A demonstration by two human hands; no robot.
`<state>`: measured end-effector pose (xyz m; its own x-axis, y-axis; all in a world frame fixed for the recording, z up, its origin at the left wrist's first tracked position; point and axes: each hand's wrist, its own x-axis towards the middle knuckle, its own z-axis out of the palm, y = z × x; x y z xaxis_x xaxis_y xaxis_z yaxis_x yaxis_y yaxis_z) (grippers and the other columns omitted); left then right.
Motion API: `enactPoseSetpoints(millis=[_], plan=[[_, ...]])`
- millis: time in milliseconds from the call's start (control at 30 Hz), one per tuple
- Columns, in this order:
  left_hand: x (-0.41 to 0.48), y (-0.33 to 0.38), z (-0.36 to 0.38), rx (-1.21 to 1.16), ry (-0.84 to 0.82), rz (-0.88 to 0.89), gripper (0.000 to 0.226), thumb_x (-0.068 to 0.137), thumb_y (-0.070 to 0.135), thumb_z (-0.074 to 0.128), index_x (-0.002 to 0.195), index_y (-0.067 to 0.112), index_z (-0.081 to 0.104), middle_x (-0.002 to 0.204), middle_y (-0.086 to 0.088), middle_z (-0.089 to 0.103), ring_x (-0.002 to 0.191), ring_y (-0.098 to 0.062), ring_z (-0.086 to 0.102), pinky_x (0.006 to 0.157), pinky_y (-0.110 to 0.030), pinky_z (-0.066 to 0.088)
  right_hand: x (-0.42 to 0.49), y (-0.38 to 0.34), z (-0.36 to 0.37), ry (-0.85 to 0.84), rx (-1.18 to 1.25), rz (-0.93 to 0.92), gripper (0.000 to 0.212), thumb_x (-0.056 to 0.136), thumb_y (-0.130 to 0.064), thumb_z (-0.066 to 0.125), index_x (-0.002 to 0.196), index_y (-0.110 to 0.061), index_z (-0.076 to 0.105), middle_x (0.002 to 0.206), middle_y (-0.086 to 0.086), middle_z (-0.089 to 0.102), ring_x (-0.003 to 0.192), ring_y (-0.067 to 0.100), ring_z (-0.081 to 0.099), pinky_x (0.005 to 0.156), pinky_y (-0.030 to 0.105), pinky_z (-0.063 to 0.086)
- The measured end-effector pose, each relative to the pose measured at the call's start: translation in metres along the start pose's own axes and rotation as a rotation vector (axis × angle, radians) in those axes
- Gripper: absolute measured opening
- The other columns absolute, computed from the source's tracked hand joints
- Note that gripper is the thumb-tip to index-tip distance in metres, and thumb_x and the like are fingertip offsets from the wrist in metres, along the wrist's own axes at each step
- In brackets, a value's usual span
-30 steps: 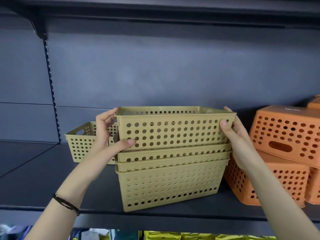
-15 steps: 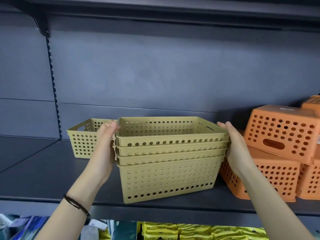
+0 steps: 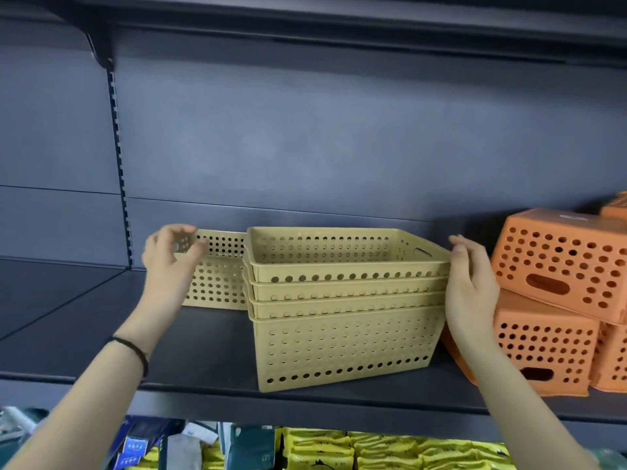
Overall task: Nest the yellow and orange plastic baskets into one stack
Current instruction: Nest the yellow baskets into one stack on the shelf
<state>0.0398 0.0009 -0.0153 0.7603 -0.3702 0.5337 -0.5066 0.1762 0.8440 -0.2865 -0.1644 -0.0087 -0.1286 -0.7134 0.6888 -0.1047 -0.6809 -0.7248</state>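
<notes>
A stack of several nested yellow baskets (image 3: 342,344) stands upright on the dark shelf (image 3: 210,364) near its front edge. Behind it to the left sits a single yellow basket (image 3: 217,283). My left hand (image 3: 169,262) hovers in front of that basket's left end with fingers curled apart, holding nothing. My right hand (image 3: 470,283) rests flat against the right end of the stack's rims, fingers extended. To the right, orange baskets lie upside down: one tilted on top (image 3: 563,266), another beneath it (image 3: 543,347).
More orange baskets (image 3: 614,357) crowd the shelf's far right edge. An upper shelf (image 3: 339,18) overhangs the space. A slotted upright (image 3: 118,164) runs down the back panel. Packaged goods (image 3: 373,449) fill the level below.
The top yellow basket has dropped fully into the stack. My left hand left the stack and moved left to the single basket. My right hand loosened to a flat touch.
</notes>
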Motion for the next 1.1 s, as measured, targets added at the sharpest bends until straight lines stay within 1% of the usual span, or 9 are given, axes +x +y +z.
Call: enactPoseSetpoints(millis=[133,200,300,367,533,767,900,1033,1100], plan=[[0.034,-0.046,-0.019,0.344,-0.049,-0.234,0.064,0.076,0.050,0.076,0.131,0.033,0.048,0.159,-0.013,0.015,0.147,-0.034,0.010,0.115,-0.053,0.022,-0.006,-0.004,0.017,-0.072,-0.205,-0.232,0.042,0.094,-0.042,0.040,0.105,-0.016,0.071,0.142,-0.002,0.053,0.135,0.021,0.037,0.110,0.032,0.025],[0.042,-0.063,-0.025,0.317,-0.149,-0.268,0.074,0.072,0.047,0.080,0.135,0.035,0.043,0.157,-0.015,0.020,0.147,-0.031,0.015,0.114,-0.053,0.027,-0.009,-0.004,0.022,-0.052,-0.227,-0.236,0.045,0.091,-0.048,0.040,0.099,-0.017,0.072,0.142,-0.003,0.052,0.135,0.024,0.035,0.106,0.029,0.023],[0.043,-0.075,-0.027,0.217,-0.235,-0.220,0.071,0.072,0.025,0.084,0.130,0.028,0.043,0.132,-0.011,0.050,0.112,-0.028,0.053,0.094,-0.044,0.045,-0.009,0.000,0.022,-0.051,-0.199,-0.270,0.042,0.087,-0.052,0.046,0.099,-0.021,0.071,0.139,-0.003,0.052,0.131,0.024,0.037,0.105,0.030,0.025],[0.045,-0.079,-0.029,0.240,-0.201,-0.196,0.063,0.071,0.021,0.085,0.118,0.024,0.043,0.118,-0.010,0.057,0.092,-0.028,0.060,0.082,-0.043,0.049,-0.008,0.003,0.021,-0.086,-0.220,-0.302,0.043,0.080,-0.056,0.053,0.102,-0.023,0.069,0.139,-0.003,0.049,0.131,0.020,0.035,0.106,0.031,0.024],[0.055,-0.092,-0.053,0.296,-0.084,-0.182,0.058,0.066,0.037,0.087,0.101,0.031,0.041,0.119,-0.014,0.061,0.111,-0.036,0.057,0.085,-0.053,0.052,-0.011,0.004,0.018,-0.133,-0.219,-0.300,0.043,0.070,-0.061,0.060,0.102,-0.032,0.058,0.138,-0.005,0.042,0.128,0.016,0.031,0.104,0.031,0.024],[0.051,-0.093,-0.108,0.308,0.038,-0.163,0.058,0.067,0.031,0.087,0.106,0.024,0.045,0.130,-0.012,0.055,0.120,-0.036,0.052,0.090,-0.056,0.050,-0.010,0.010,0.028,-0.122,-0.244,-0.251,0.048,0.070,-0.065,0.057,0.094,-0.023,0.057,0.124,0.002,0.044,0.125,0.026,0.036,0.102,0.034,0.028],[0.051,-0.102,-0.138,0.311,0.075,-0.108,0.054,0.070,0.029,0.085,0.107,0.020,0.046,0.128,-0.007,0.059,0.113,-0.033,0.057,0.084,-0.049,0.051,-0.012,0.009,0.040,-0.103,-0.224,-0.222,0.071,0.064,-0.088,0.046,0.095,-0.024,0.055,0.121,0.003,0.041,0.125,0.027,0.035,0.104,0.035,0.027],[0.053,-0.106,-0.151,0.321,0.053,-0.085,0.045,0.078,0.028,0.080,0.111,0.020,0.051,0.119,-0.010,0.062,0.106,-0.033,0.059,0.080,-0.043,0.049,-0.015,0.003,0.061,-0.074,-0.275,-0.178,0.074,0.066,-0.079,0.053,0.099,-0.012,0.057,0.123,0.014,0.043,0.126,0.033,0.036,0.104,0.031,0.025],[0.053,-0.109,-0.155,0.332,0.034,-0.047,0.045,0.078,0.027,0.079,0.115,0.018,0.055,0.112,-0.011,0.063,0.097,-0.032,0.061,0.075,-0.038,0.050,-0.019,-0.002,0.072,-0.058,-0.305,-0.176,0.085,0.065,-0.087,0.046,0.100,-0.010,0.058,0.124,0.015,0.043,0.125,0.033,0.035,0.105,0.035,0.026]])
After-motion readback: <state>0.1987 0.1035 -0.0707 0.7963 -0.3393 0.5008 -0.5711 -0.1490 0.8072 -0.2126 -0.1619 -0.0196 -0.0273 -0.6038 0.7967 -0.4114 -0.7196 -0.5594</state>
